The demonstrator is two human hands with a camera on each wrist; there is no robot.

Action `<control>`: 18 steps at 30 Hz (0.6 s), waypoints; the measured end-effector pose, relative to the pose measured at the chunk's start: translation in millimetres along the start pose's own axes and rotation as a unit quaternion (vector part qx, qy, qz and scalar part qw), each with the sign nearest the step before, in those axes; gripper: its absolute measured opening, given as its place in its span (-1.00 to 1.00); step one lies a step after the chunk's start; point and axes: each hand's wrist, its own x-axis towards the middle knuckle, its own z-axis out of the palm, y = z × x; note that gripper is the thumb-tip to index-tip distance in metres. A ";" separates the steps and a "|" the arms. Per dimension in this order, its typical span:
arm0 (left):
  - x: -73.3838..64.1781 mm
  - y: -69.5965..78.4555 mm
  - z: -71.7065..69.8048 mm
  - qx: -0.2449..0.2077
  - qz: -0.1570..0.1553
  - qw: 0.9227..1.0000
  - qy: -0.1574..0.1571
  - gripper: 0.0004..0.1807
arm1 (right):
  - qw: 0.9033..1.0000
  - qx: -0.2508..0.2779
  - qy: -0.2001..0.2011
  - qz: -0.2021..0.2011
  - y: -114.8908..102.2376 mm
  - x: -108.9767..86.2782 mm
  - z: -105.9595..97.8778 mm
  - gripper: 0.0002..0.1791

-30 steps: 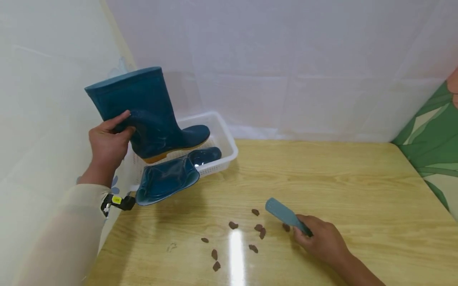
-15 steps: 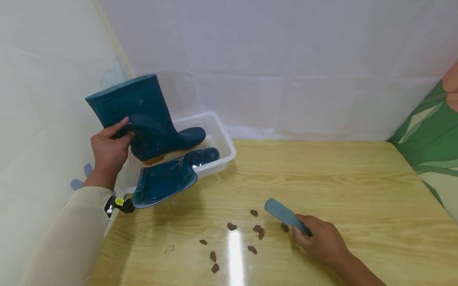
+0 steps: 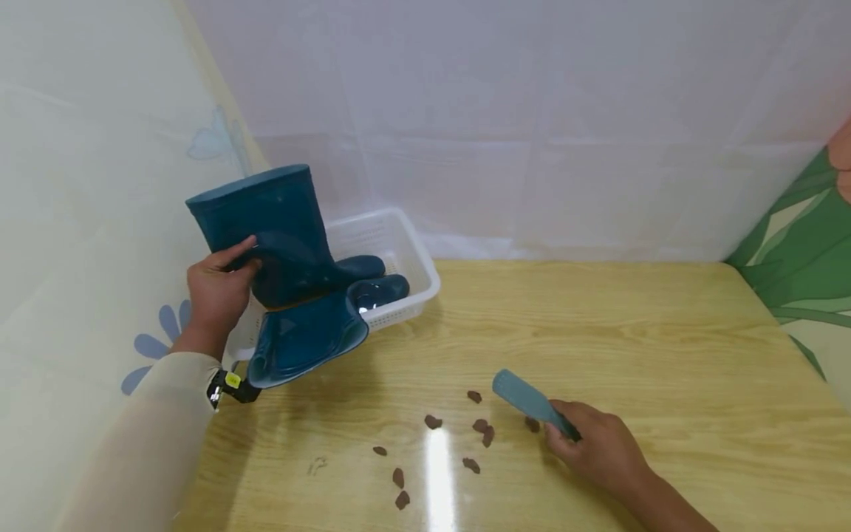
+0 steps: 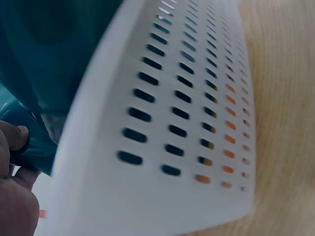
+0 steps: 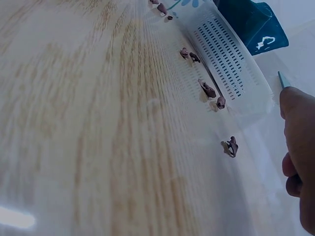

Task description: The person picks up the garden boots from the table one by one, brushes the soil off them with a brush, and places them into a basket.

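My left hand [image 3: 219, 292] grips the shaft of a dark teal rubber boot [image 3: 266, 222], thumb on its side, over the left of a white plastic basket [image 3: 425, 258]. This boot is upright, its toe down inside the basket. A second teal boot [image 3: 312, 332] lies on its side across the front rim, its opening hanging out. In the left wrist view the basket wall [image 4: 118, 196] hides much of the boots. My right hand [image 3: 598, 447] holds a flat blue-grey tool [image 3: 525, 395] with a rounded end and a dark part at the fingers, low over the table.
Several dark brown flakes [image 3: 471, 465] lie scattered on the wooden table [image 3: 598, 318] between basket and right hand. A white sheet [image 3: 532, 148] hangs along the back, and a pale wall [image 3: 80, 185] stands close on the left.
My left hand has lowered the upright boot and shifted it slightly right, so its toe sits deeper in the basket. My right hand and its tool have barely moved.
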 end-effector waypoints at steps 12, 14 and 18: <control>-12.8 -6.8 -12.7 0.025 -0.046 0.994 -0.094 -0.48 | 1.000 -0.001 0.004 -0.009 0.1 0.7 0.1 -0.63; -13.4 -4.6 -12.8 0.031 -0.043 0.994 -0.096 -0.48 | 1.000 -0.002 0.007 -0.011 0.1 0.4 0.0 -0.62; -16.1 -1.4 -12.4 0.024 -0.021 0.997 -0.073 -0.54 | 1.000 -0.001 0.009 -0.014 -0.1 -0.7 0.3 -0.63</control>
